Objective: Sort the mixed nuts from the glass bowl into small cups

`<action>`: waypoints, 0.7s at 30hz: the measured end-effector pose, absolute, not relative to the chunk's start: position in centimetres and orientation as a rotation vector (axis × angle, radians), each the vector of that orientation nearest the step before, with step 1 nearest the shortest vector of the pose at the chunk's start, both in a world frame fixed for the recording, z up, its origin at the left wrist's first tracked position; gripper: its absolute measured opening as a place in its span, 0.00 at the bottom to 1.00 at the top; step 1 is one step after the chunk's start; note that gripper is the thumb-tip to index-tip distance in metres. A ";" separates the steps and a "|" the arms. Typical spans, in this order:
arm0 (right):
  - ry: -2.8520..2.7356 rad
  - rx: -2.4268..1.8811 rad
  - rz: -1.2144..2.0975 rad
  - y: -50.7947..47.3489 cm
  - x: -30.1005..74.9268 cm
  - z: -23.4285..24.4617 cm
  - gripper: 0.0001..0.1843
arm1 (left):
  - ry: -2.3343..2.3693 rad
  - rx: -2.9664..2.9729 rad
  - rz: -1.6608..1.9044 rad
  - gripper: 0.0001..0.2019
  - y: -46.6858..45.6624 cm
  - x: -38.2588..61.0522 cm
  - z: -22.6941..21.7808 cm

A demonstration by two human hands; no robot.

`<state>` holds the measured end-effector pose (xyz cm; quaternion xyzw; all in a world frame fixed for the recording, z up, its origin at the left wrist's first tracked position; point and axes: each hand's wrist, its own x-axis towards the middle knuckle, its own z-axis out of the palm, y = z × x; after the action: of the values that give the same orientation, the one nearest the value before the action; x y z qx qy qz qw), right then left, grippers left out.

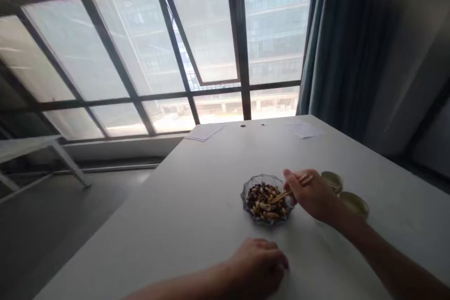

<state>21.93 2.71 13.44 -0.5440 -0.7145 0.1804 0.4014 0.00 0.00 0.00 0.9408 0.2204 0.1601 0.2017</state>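
Note:
A scalloped clear glass bowl [246, 204] stands on the white table [183, 215]. It holds a mix of nuts and dark beans or seeds [265, 199]. My right hand [311, 194], at the right side of the bowl, is closed around a pair of wooden chopsticks [290, 191]. Their tips reach down into the mix. Nearer to me, my left hand [258, 265] rests on the table in front of the bowl, curled in a loose fist, with nothing visible in it. Two greenish round bowls or dishes [355, 204] stand beyond my right wrist, partly hidden by it.
Sheets of paper lie at the table's far left [204, 132] and far right [305, 130]. Behind the table is a large framed window [211, 37] with one tilted pane. A dark curtain [337, 56] hangs at the right. Another table [28, 145] stands at the left.

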 end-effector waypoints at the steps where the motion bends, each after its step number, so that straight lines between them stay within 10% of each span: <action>1: -1.845 -1.352 0.498 2.9 21.4 13.0 0.30 | 0.626 2.626 0.436 0.14 -0.1 0.0 0.1; 21: -1.846 -1.148 0.793 4.4 20.9 12.3 0.29 | 0.614 2.604 0.369 0.13 -0.1 -0.4 1.3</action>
<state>20.94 4.45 12.27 -0.4543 -0.7304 0.3139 0.4019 -0.39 -0.12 1.31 0.9409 0.2218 0.1335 0.2185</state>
